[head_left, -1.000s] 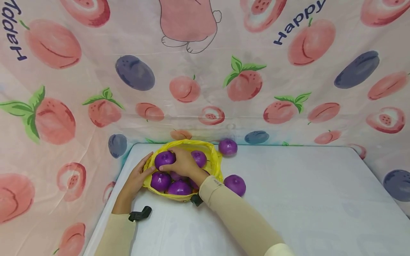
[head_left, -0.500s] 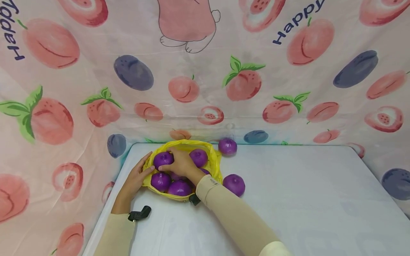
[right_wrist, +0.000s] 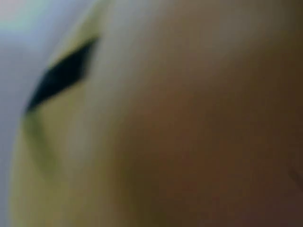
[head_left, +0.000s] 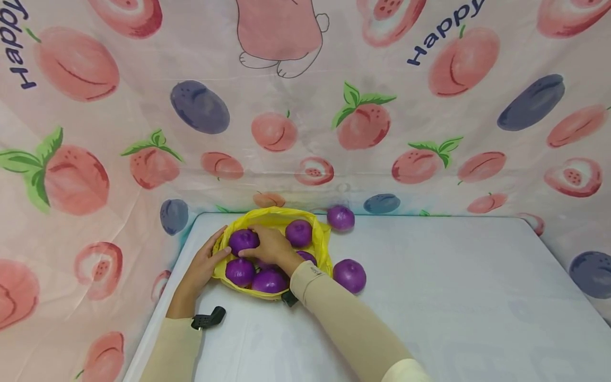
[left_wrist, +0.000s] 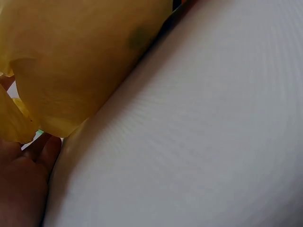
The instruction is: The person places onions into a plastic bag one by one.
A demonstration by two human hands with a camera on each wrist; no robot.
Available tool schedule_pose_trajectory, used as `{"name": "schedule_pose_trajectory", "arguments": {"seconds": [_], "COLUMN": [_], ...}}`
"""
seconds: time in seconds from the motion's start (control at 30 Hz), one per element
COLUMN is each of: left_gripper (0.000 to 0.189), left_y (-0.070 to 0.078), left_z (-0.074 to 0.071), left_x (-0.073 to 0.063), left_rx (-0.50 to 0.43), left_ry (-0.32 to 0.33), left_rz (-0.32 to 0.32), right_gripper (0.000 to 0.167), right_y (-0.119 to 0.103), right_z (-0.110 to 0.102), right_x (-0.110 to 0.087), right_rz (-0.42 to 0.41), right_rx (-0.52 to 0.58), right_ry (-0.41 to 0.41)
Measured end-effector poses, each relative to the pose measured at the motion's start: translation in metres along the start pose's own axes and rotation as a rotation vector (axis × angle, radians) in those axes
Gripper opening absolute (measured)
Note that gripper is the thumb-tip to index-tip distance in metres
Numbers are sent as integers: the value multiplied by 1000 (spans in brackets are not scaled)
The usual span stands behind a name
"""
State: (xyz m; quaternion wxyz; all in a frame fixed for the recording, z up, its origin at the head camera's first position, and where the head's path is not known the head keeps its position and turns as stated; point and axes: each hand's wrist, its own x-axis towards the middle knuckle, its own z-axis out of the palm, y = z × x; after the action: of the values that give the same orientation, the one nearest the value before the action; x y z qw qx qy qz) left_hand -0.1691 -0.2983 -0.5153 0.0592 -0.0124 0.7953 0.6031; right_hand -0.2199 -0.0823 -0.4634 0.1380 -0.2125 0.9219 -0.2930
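Note:
A yellow plastic bag (head_left: 322,249) stands with its mouth spread wide at the table's back left. Several shiny purple onions (head_left: 298,233) lie inside it. Reaching into the bag from the right, my right hand (head_left: 272,246) grips one onion (head_left: 242,242) between thumb and fingers. My left hand (head_left: 202,267) holds the bag's left rim, thumb over the edge and fingers along the outside. In the left wrist view, part of the left hand (left_wrist: 23,184) shows against the bag's side (left_wrist: 71,61). Blur fills the right wrist view, hiding the right fingers.
One onion (head_left: 341,218) sits beyond the bag's right side at the table's back edge, and another onion (head_left: 349,276) lies right of the bag. A fruit-patterned cloth (head_left: 315,106) hangs behind and left of the white table (head_left: 453,297).
The right hand keeps its grip on the onion inside the bag, with its forearm shifted slightly left. The left hand stays at the rim.

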Motion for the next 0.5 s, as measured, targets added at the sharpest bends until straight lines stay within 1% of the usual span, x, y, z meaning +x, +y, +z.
{"name": "schedule_pose_trajectory", "arguments": {"seconds": [0.17,0.5], "left_gripper": [68,68], "left_y": [-2,-4], "left_z": [-1,-3], "left_x": [2,4], "left_rx": [1,-1], "left_ry": [-10,-13], "left_rz": [11,21], "right_gripper": [72,71], "right_y": [2,5], "right_z": [4,7], "right_x": [1,3], "right_rz": [-8,-5], "right_rx": [-52,-30], "right_ry": [-11,4]}}
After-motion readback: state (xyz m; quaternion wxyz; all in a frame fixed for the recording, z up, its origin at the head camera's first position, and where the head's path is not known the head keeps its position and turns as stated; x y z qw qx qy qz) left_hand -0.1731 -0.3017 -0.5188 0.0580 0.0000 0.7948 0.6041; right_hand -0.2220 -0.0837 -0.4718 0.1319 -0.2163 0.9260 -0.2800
